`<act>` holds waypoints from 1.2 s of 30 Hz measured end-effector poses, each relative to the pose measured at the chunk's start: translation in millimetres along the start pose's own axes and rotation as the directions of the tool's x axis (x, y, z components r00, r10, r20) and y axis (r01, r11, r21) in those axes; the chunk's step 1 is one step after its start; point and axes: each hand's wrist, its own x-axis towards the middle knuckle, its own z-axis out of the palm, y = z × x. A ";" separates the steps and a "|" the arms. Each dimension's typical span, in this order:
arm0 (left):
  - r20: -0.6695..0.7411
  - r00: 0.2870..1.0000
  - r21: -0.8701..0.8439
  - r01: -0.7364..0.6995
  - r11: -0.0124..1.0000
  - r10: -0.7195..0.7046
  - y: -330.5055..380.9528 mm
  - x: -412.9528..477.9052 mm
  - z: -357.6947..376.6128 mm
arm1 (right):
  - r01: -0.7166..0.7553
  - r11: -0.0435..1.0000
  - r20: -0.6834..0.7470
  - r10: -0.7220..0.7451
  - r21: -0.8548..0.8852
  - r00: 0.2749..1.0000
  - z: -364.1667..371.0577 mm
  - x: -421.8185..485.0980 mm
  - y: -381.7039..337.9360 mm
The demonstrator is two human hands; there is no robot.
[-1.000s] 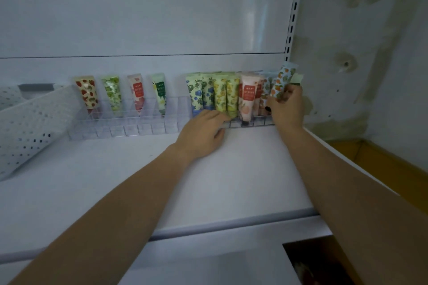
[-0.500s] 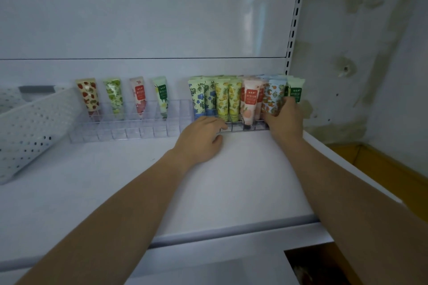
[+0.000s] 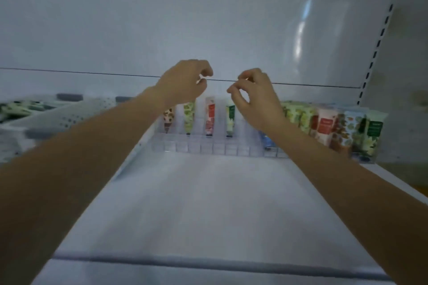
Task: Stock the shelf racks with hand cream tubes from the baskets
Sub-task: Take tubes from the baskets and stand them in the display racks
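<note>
Hand cream tubes sit at the back of the white shelf (image 3: 208, 203). Four stand upright and spaced apart in the clear rack (image 3: 208, 146): a brown-patterned tube (image 3: 168, 119), a green tube (image 3: 188, 117), a red tube (image 3: 210, 118) and a dark-green-labelled tube (image 3: 230, 118). To the right, a packed group of tubes (image 3: 335, 129) stands tight together, yellow-green ones, a red-and-white one, a blue floral one and a pale one with a dark green label at the far right end. Labels are too blurred for me to read any writing.

My left hand (image 3: 183, 84) is raised in the air above the four spaced tubes, fingers loosely curled, thumb near the forefinger, nothing in it. My right hand (image 3: 254, 97) is raised just beside it, thumb and forefinger nearly pinched, other fingers curled, also empty as far as I can see. The two hands are near each other but apart, touching neither tubes nor rack.

On the left a white perforated basket (image 3: 76, 111) lies on the shelf, with green-patterned tubes (image 3: 16, 107) visible inside at the far left edge. A slotted upright (image 3: 379, 37) runs up the right side of the back panel.
</note>
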 end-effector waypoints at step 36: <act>0.788 0.614 0.044 -0.131 0.990 0.046 -260.3 -11.6 -48.1 | 0.175 0.981 0.997 0.079 -0.082 0.025 183.3 129.3 -180.2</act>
